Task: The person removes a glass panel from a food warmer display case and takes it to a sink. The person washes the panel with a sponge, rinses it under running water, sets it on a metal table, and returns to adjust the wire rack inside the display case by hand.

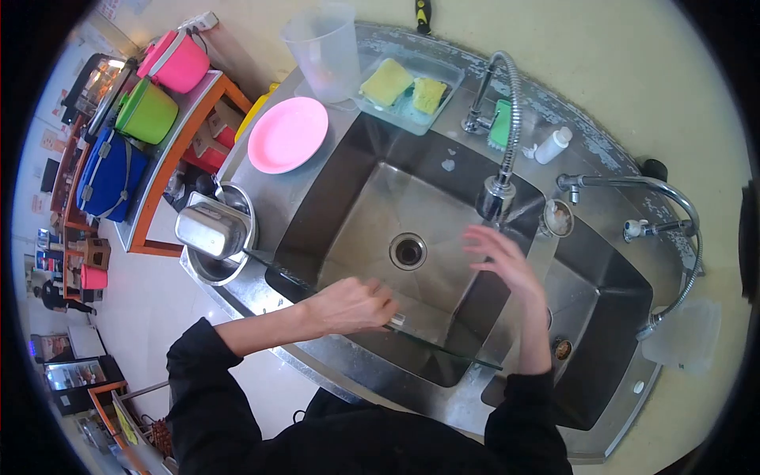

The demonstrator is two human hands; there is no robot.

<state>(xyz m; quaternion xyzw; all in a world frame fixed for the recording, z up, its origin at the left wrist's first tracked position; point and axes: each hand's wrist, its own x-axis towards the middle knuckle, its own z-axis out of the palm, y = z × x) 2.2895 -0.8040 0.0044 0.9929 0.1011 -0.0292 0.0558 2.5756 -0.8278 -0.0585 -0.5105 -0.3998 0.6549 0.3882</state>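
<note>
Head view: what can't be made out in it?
All in the head view:
- Left hand: palm side hidden by its back.
- Round metal bowl: inside partly hidden by the metal pan.
- Black-and-yellow handle: cut off by the top edge.
- White bottle: any writing too small.

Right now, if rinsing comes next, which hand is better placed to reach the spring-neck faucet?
Probably the right. The right hand is open, looks empty and is close to the spring-neck faucet; the left hand is closed by the glass panel, farther from it.
</note>
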